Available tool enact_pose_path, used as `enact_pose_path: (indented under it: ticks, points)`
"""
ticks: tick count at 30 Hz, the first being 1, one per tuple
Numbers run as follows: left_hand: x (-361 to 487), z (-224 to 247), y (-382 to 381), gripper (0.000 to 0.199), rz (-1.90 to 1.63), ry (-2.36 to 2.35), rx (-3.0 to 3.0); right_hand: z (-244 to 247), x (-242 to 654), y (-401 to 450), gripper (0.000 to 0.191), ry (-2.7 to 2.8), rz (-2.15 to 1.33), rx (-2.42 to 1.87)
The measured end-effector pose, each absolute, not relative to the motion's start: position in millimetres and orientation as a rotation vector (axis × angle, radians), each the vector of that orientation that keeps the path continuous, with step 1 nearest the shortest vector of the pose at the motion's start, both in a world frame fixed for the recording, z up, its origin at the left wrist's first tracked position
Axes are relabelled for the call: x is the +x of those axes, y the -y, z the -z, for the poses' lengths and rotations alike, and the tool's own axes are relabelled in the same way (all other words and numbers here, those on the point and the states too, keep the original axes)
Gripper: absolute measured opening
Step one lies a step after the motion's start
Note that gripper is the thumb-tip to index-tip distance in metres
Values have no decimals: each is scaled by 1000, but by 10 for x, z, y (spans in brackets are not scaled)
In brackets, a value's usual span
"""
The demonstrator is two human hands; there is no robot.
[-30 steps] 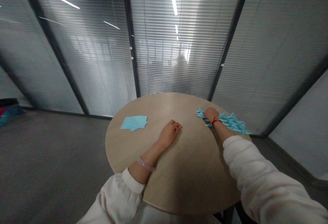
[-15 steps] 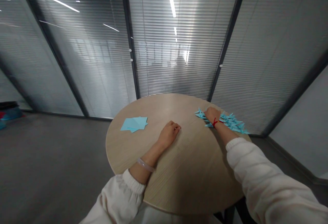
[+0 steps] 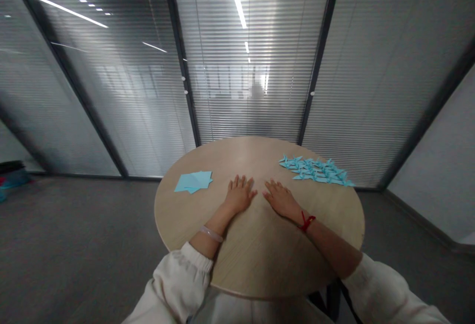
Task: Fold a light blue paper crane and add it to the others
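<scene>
My left hand (image 3: pixel 239 195) lies flat on the round wooden table (image 3: pixel 260 264), fingers spread, holding nothing. Across a small gap, my right hand (image 3: pixel 281 198) also rests palm down with its fingers apart. To the left of my left hand is a small stack of light blue paper sheets (image 3: pixel 193 181), slightly fanned. Beyond my right hand, towards the table's right edge, several light blue folded paper cranes (image 3: pixel 315 169) sit close together in rows. Neither hand touches the paper.
Glass partitions with blinds (image 3: pixel 256 111) stand right behind the table's far edge. Grey floor (image 3: pixel 92 245) surrounds the table. A dark-rimmed blue container (image 3: pixel 15 173) is on the floor at far left. A pale wall (image 3: pixel 445 180) is at the right.
My right hand has left the paper cranes and come back to the table's middle, opening flat. My left hand has uncurled and spread its fingers. The view has shifted slightly.
</scene>
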State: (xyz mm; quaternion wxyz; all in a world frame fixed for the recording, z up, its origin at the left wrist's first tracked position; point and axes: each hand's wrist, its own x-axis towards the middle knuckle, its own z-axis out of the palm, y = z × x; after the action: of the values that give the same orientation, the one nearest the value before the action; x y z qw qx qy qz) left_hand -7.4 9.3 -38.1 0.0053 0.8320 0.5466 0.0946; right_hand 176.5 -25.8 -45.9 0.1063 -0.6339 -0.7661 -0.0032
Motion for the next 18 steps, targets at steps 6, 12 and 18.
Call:
enact_pose_path:
  ticks: [6, 12, 18]
  points:
    - [-120, 358, -48, 66, -81, -1734, 2568, 623, 1743, 354, 61, 2273, 12, -1937]
    - [-106, 393, -68, 68, 17, -1731, 2534, 644, 1731, 371, 60, 2271, 39, -1930]
    - [-105, 389, -53, 66, -4, -1727, 2554, 675, 1755, 344, 61, 2273, 15, -1922]
